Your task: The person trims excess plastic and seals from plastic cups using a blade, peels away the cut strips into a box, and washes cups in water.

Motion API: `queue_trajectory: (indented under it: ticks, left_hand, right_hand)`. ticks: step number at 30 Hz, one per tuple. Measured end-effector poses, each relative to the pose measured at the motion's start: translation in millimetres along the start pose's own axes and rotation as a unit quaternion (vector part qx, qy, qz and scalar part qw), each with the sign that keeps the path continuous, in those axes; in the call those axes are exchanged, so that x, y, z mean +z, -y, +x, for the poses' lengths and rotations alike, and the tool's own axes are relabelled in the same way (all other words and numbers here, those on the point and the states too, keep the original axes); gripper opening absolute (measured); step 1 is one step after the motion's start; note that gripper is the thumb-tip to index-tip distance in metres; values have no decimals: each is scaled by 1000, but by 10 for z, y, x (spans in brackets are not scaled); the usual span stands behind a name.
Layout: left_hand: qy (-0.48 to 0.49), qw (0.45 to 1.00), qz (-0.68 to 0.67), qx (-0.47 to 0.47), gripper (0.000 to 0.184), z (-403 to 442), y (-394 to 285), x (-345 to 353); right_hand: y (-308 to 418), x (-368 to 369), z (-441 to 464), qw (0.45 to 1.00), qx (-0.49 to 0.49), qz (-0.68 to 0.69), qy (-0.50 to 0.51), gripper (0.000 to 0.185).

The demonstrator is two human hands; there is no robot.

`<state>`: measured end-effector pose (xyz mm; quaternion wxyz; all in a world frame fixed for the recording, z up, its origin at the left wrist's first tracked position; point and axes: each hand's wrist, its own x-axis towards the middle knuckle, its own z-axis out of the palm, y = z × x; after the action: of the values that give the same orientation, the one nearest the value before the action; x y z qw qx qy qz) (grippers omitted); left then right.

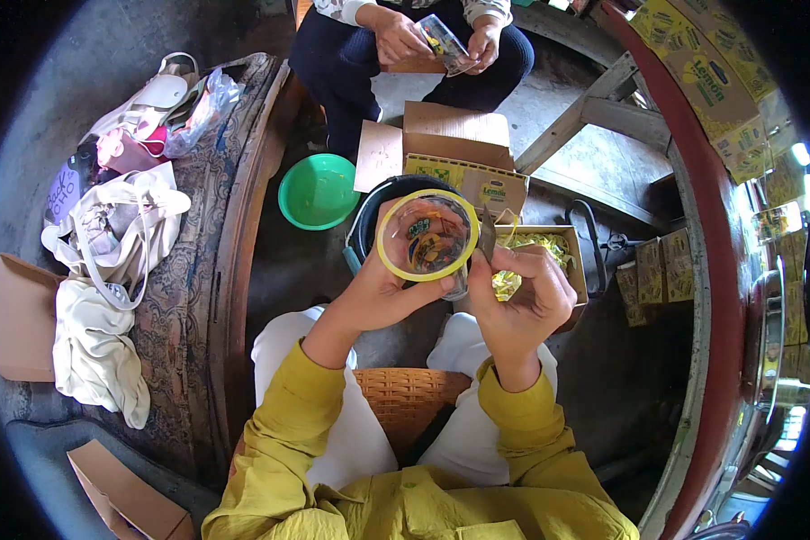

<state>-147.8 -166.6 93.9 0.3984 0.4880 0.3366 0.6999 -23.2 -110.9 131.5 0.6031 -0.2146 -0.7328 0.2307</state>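
In the middle of the head view my left hand is wrapped round a clear plastic container with a yellow rim and a printed pattern. Between the thumb and fingers of my right hand is a small dark flat blade, upright against the container's right edge. A dark bucket stands below and behind the container. To its right, under my right hand, an open carton holds yellow strips.
A green bowl lies on the floor at the left of the bucket. Behind is an open cardboard box. Across from me a seated person holds a clear packet. A patterned bench with bags stands left; a red-edged frame stands right.
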Motion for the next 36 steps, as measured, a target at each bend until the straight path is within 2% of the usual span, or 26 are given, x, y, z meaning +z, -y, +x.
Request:
queue_trajectory:
  ticks: [14, 19, 22, 25, 28, 31, 36]
  left_hand:
    - [27, 997, 68, 34, 67, -2, 40, -21]
    - [38, 991, 117, 43, 68, -14, 26, -44]
    - [54, 990, 112, 60, 68, 0, -19, -59]
    - [62, 993, 96, 37, 68, -7, -6, -82]
    - [63, 983, 164, 45, 69, -3, -27, -103]
    - [56, 993, 103, 27, 68, -6, -7, -84]
    - [27, 989, 136, 50, 66, 12, -63, -55]
  right_hand:
    - [-19, -6, 8, 998, -30, -51, 5, 15]
    - [-24, -21, 22, 999, -21, -31, 6, 15]
    - [-19, -35, 24, 1000, -10, -23, 12, 15]
    - [-18, -30, 19, 999, -12, -29, 12, 15]
    - [-27, -22, 10, 999, -17, -33, 8, 15]
    - [-20, -25, 8, 999, -13, -36, 12, 14]
    - [27, -19, 6, 999, 8, -30, 18, 15]
